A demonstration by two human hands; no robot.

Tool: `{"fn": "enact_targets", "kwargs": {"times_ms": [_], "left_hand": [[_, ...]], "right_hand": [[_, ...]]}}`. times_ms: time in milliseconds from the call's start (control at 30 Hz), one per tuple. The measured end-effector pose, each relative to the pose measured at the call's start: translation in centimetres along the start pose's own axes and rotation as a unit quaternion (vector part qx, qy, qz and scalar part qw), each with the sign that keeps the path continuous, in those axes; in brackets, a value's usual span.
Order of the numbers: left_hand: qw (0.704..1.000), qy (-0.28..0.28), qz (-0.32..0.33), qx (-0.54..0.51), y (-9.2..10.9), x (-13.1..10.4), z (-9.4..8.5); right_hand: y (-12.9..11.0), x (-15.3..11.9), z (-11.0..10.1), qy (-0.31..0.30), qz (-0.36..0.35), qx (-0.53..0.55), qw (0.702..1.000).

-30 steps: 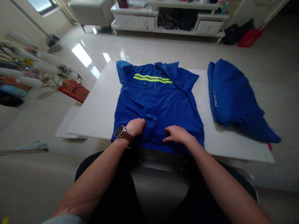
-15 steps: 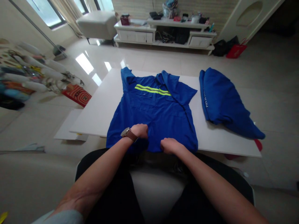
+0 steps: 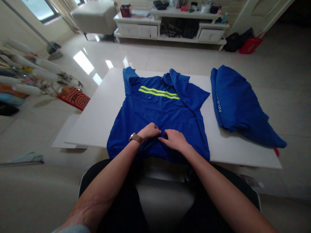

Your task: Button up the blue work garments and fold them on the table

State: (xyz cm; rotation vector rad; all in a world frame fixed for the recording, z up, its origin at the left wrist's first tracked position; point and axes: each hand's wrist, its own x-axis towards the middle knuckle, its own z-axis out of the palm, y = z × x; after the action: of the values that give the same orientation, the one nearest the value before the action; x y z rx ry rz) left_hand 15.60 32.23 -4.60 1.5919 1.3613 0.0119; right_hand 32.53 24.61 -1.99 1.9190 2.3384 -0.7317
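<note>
A blue work shirt (image 3: pixel 155 106) with a yellow and grey reflective stripe across its chest lies spread on the white table (image 3: pixel 97 106), its lower edge towards me. My left hand (image 3: pixel 151 130), with a watch on the wrist, is closed on the shirt's front near the lower middle. Just right of it my right hand (image 3: pixel 173 139) rests on the shirt with thumb and fingers apart. A second blue garment (image 3: pixel 239 106), folded and with white lettering, lies at the table's right side and hangs over its edge.
Beyond the table stand a white cabinet (image 3: pixel 138 30) with items on top and a pale ottoman (image 3: pixel 94 16). A red patterned bag (image 3: pixel 74 97) is at the left. A red bag (image 3: pixel 251 44) sits on the floor at the back right.
Both hands have come closer together; my right hand has moved up and left from the shirt's lower edge, and its fingers have parted. The view has shifted slightly.
</note>
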Motion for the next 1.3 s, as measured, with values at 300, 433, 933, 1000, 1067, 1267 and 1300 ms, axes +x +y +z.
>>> {"fn": "enact_targets", "kwargs": {"times_ms": [300, 433, 933, 1000, 1067, 1267, 1300], "left_hand": [[0.994, -0.019, 0.077, -0.069, -1.0, -0.1, -1.5], [0.992, 0.049, 0.094, -0.069, -1.4, -0.2, -1.2], [0.985, 0.103, 0.142, 0.008, 0.2, -0.8, -0.8], [0.985, 0.090, 0.144, -0.005, 0.3, -0.7, -0.8], [0.985, 0.086, 0.147, -0.016, 0.3, -0.6, -0.8], [0.987, 0.057, 0.146, -0.043, 0.1, -0.3, -0.9], [0.987, 0.053, 0.143, -0.049, 0.0, -0.3, -0.9]], "right_hand": [[-0.2, 3.0, 0.7, 0.065, 0.026, 0.121, 0.990], [0.2, 4.3, 0.6, 0.082, 0.042, 0.220, 0.971], [1.9, 4.8, 1.5, 0.111, 0.027, 0.323, 0.939], [1.9, 4.8, 1.5, 0.118, 0.036, 0.312, 0.942], [1.9, 4.7, 1.4, 0.126, 0.052, 0.294, 0.946], [1.6, 4.3, 0.9, 0.142, 0.075, 0.245, 0.956], [1.5, 4.3, 0.8, 0.141, 0.077, 0.238, 0.958]]}}
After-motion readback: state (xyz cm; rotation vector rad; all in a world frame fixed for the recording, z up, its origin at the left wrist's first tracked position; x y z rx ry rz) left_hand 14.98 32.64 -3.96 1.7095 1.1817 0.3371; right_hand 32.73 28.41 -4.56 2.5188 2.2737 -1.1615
